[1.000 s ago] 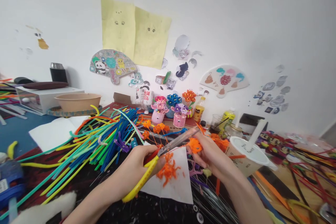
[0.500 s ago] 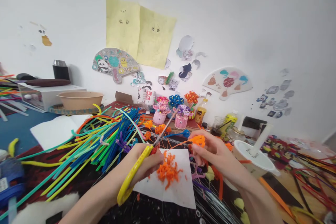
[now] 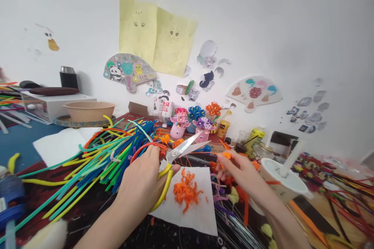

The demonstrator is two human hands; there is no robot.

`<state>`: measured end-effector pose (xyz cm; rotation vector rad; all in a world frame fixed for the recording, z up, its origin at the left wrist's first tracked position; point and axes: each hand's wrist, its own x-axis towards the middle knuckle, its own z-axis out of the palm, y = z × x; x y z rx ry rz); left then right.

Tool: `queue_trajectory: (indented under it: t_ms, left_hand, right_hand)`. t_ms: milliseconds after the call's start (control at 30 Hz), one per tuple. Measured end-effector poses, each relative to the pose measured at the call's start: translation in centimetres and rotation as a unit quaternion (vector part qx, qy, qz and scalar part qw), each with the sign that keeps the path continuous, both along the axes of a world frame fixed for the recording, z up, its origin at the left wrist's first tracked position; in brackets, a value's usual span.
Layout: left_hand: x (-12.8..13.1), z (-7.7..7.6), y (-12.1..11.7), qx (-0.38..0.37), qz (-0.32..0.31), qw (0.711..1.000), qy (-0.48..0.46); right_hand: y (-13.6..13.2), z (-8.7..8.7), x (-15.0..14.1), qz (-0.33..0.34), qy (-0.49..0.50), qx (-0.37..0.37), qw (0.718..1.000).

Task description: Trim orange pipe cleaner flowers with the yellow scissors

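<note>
My left hand (image 3: 143, 175) is closed around a pair of scissors (image 3: 185, 148) with one yellow and one red handle loop. The blades are parted and point up to the right, toward the small flower pots. In my right hand (image 3: 238, 169) a fuzzy orange pipe-cleaner piece (image 3: 226, 156) is pinched, and a thin orange stem runs from it leftward behind the blades. Below and between both hands lies a white paper sheet (image 3: 201, 216) bearing a heap of orange fuzz clippings (image 3: 187, 191).
A big bundle of coloured pipe cleaners (image 3: 117, 159) spreads on the left. Pots of craft flowers (image 3: 201, 124) and a juice bottle (image 3: 224, 125) stand behind. At right is a lidded cup (image 3: 282, 175); thin wires (image 3: 236, 221) lie in front of it. A tan bowl (image 3: 89, 112) sits back left.
My left hand has turned the scissors, so the blades now show parted and tilt further right; the red handle has come into view. My right hand, with the orange piece, has shifted slightly right and down.
</note>
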<state>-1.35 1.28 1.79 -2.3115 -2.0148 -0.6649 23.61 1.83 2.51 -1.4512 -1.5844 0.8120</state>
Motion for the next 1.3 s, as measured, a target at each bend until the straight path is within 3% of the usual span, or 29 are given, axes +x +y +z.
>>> queue_trajectory:
  t_ms: [167, 500, 800, 1300]
  left_hand:
    - [0.3, -0.2, -0.2, -0.034, -0.019, 0.999, 0.016]
    - [0.4, -1.0, 0.1, -0.069, -0.068, 0.995, 0.029]
    - [0.4, -1.0, 0.6, -0.107, -0.125, 0.985, -0.051]
    - [0.2, -1.1, 1.0, -0.121, -0.154, 0.978, -0.074]
  right_hand:
    - [0.2, 0.0, 0.0, -0.064, 0.057, -0.035, 0.996]
    - [-1.2, 1.2, -0.3, 0.056, 0.121, -0.036, 0.990]
    - [-1.5, 1.6, 0.0, 0.126, 0.210, -0.035, 0.969]
    - [-1.4, 1.6, 0.1, 0.113, 0.277, -0.065, 0.952]
